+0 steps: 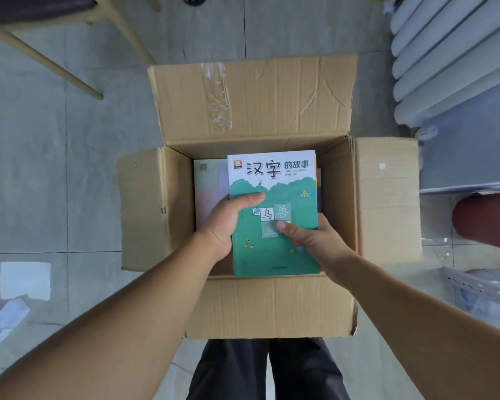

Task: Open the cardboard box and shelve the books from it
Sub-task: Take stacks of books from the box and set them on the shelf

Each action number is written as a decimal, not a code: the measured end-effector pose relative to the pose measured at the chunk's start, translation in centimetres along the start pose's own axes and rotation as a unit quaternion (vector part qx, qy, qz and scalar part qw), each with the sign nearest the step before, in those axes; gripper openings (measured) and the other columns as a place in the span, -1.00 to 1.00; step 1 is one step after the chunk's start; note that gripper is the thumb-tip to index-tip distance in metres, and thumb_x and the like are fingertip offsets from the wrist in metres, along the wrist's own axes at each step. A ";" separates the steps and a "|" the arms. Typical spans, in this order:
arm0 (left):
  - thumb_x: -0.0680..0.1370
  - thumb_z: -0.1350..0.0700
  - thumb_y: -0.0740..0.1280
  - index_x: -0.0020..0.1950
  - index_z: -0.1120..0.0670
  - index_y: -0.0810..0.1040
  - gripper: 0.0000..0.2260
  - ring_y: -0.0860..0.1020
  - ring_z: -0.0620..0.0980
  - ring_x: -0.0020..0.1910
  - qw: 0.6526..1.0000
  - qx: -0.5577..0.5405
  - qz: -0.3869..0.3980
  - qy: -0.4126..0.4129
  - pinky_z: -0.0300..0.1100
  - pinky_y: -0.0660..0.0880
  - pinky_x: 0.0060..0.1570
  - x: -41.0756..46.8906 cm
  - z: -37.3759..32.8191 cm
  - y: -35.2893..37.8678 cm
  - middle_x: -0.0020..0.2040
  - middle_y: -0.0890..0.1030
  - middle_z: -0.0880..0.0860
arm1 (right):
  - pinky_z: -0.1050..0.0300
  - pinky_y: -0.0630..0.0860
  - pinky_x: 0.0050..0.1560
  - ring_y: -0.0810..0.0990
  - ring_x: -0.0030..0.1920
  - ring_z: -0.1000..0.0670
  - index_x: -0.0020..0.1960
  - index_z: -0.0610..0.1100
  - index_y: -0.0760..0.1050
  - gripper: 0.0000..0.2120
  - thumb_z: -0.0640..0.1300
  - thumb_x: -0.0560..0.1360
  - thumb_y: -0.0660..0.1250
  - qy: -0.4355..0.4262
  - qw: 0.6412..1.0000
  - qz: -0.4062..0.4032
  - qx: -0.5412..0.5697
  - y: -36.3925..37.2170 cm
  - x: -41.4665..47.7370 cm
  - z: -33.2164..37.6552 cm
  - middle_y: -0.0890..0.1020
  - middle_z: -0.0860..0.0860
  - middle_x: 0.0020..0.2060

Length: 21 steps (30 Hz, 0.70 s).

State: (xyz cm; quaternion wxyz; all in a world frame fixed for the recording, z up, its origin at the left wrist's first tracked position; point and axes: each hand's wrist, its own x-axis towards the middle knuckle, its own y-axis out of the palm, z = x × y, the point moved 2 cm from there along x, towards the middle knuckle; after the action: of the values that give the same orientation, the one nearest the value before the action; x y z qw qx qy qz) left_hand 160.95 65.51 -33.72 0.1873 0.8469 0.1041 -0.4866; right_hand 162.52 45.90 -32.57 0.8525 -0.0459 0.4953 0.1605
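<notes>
An open cardboard box (248,105) stands on the floor in front of me, all its flaps folded outward. Over its opening I hold a green and white book (274,180) with Chinese characters on the cover. My left hand (228,223) grips the book's left edge, thumb across the cover. My right hand (312,243) grips its lower right edge, thumb on the cover too. More books (210,192) lie flat inside the box, pale covers partly hidden under the green one.
Wooden chair legs (52,59) stand at the upper left. A white radiator (445,62) and a grey cabinet (468,151) are at the right, with a dark red cylinder (485,220) below them. White papers (25,280) lie on the tiled floor at the left.
</notes>
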 end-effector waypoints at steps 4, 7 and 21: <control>0.42 0.05 0.52 0.31 0.11 0.68 -0.54 0.67 0.33 0.22 0.999 -0.003 0.031 0.036 0.32 0.54 0.31 -3.5 -3.5 1.6 0.26 0.71 0.26 | -0.10 0.67 0.06 0.68 -0.10 -0.11 0.14 -0.11 0.71 -0.54 0.09 0.34 0.67 -0.064 0.997 0.026 -0.043 -0.5 -3.3 4.0 0.78 -0.15 0.00; 0.42 0.06 0.51 0.31 0.12 0.68 -0.54 0.70 0.28 0.17 0.995 0.014 0.026 0.098 0.22 0.59 0.25 -7.5 -7.9 3.8 0.22 0.74 0.21 | -0.28 0.63 0.24 0.76 0.07 -0.25 0.17 -0.09 0.72 -0.56 0.09 0.38 0.64 -0.110 0.992 0.021 -0.056 -1.2 -6.3 8.4 0.76 -0.23 0.11; 0.54 0.16 0.51 0.13 0.03 0.71 -0.82 0.75 0.01 -0.04 0.914 0.150 0.036 0.375 -0.09 0.60 -0.02 -37.0 -33.7 19.3 0.03 0.81 0.02 | -0.02 0.71 0.04 0.80 -0.07 0.03 0.28 -0.05 0.58 0.05 0.45 -0.07 0.68 -0.372 0.926 -0.046 -0.033 -5.0 -32.7 34.8 0.81 0.07 -0.01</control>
State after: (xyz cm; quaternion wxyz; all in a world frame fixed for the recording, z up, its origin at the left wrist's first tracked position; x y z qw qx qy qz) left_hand 175.69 62.32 17.79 0.0227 0.9885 0.0624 -0.1359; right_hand 178.03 42.00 12.66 0.9800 -0.0340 0.1343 0.1431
